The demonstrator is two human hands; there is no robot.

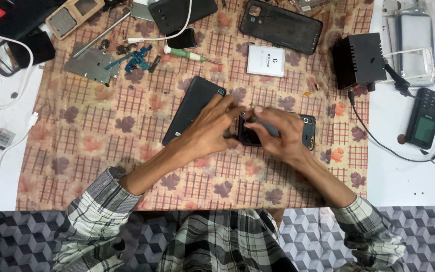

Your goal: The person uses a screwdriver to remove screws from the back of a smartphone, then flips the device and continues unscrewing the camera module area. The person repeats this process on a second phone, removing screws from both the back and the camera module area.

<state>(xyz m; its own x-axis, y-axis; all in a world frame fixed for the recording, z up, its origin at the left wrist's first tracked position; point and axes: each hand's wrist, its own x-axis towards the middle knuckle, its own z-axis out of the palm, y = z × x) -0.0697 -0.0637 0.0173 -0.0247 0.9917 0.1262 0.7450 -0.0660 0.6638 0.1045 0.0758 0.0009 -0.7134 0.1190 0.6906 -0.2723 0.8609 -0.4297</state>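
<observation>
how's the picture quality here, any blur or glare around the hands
Head view: light is even, shadows soft; the left hand and right hand look slightly motion-blurred over the opened phone; mild glare on the clear cases at top right; edges show little distortion.

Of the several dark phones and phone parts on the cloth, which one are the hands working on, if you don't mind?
The opened phone body at centre right, gripped by both hands; the others lie untouched.
</observation>
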